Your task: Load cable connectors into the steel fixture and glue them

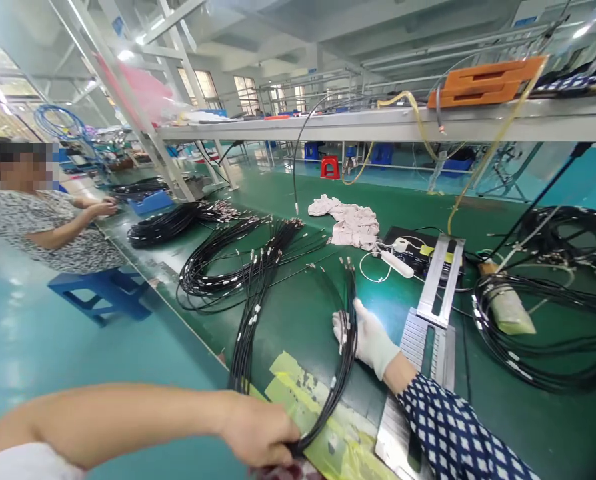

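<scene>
My left hand [258,433], bare, is closed around a bundle of thin black cables [345,373] at the near edge of the green bench [303,313]. My right hand [368,339], in a white glove with a blue-and-white checked sleeve, is closed on the same bundle farther up, where several of the cables have small metal connectors. The bundle runs in a curve between both hands, and its far ends [349,265] point away from me. More black cables [251,293] lie fanned out and coiled to the left of the bundle.
A metal fixture [441,283] lies right of my gloved hand, with cable coils [538,333] and a tan bag [508,310] beyond it. White cloth [353,223] lies mid-bench. Yellow tape [303,393] marks the near edge. Another person [43,213] sits at left on a blue stool [103,293].
</scene>
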Available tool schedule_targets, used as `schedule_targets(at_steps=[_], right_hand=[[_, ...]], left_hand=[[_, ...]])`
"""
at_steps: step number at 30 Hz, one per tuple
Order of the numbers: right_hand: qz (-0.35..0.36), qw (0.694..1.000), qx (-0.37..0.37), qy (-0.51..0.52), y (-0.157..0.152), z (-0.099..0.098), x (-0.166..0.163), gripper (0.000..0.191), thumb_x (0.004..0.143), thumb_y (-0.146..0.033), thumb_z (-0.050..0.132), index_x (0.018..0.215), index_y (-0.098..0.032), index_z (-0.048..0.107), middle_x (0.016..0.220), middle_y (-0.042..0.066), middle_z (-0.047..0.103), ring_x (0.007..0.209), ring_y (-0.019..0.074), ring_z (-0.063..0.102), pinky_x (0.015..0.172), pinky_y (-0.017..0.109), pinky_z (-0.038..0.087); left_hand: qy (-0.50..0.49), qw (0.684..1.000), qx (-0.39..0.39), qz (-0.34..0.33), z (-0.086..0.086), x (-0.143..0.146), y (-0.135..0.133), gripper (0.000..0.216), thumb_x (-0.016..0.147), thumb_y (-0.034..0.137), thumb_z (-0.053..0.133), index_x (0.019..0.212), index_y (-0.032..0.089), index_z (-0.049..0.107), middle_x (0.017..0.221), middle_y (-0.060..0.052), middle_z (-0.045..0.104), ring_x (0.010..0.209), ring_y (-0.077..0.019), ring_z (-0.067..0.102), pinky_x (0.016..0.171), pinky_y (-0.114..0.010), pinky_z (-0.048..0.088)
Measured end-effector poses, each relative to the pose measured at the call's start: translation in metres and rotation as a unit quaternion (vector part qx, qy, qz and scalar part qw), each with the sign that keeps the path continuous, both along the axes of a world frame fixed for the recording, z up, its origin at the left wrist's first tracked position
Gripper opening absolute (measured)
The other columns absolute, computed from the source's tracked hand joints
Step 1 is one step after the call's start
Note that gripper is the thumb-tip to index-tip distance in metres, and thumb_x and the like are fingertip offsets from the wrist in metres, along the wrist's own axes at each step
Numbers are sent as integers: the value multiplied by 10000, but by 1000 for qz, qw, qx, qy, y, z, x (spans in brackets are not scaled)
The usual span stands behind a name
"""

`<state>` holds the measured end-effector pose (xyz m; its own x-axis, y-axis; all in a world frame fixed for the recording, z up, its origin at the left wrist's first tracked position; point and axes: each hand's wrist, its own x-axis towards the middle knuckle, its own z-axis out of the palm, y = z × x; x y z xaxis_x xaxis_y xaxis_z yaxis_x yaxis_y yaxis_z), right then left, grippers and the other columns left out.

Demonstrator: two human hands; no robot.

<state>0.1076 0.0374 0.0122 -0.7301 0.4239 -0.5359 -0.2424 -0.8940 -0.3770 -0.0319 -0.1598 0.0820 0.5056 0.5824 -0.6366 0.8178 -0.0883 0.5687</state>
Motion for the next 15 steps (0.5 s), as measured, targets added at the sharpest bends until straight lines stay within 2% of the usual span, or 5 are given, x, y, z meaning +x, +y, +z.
schedule_targets(at_steps=[2, 4, 8, 11, 15], right_hand=[[-14, 999, 18, 25, 1, 2, 0, 301, 1017, -447, 559, 919, -163, 578, 469, -101, 395, 336, 62, 377, 356, 145, 335], [-28, 996, 59, 61, -5, 13, 8, 314, 952, -446, 675, 836, -172, 577, 440, -141, 254, 320, 34, 206, 336, 139, 226], [-50, 953, 261, 147, -28, 44, 47, 492, 875, -543, 733, 630, -201, 476, 431, -117, 228, 378, 53, 148, 389, 197, 260], [-43, 929, 342, 132, -44, 59, 80, 552, 893, -601, 669, 564, -235, 419, 400, -86, 227, 385, 96, 178, 429, 273, 313], [27, 930, 365, 40, -53, 63, 110, 509, 856, -655, 666, 575, -273, 481, 403, -42, 307, 408, 160, 285, 491, 370, 386]], left_hand=[[-42, 999, 3, 20, -8, -23, 6, 250, 911, 395, 540, 844, 201, 684, 774, -44, 681, 648, -173, 575, 564, -254, 417], [-23, 985, 73, 154, -1, -59, 17, 256, 908, 406, 533, 926, 208, 695, 921, -41, 725, 790, -172, 644, 672, -234, 467], [194, 858, 190, 436, 7, -141, 40, 389, 878, 540, 567, 855, 161, 653, 830, -95, 704, 827, -255, 673, 701, -290, 479], [237, 810, 166, 510, -15, -174, 52, 490, 739, 611, 740, 771, 136, 626, 744, -136, 676, 801, -339, 691, 696, -355, 504], [198, 770, 190, 576, -54, -176, 68, 457, 826, 451, 764, 1096, 105, 635, 1116, -149, 669, 1069, -305, 649, 906, -441, 534]])
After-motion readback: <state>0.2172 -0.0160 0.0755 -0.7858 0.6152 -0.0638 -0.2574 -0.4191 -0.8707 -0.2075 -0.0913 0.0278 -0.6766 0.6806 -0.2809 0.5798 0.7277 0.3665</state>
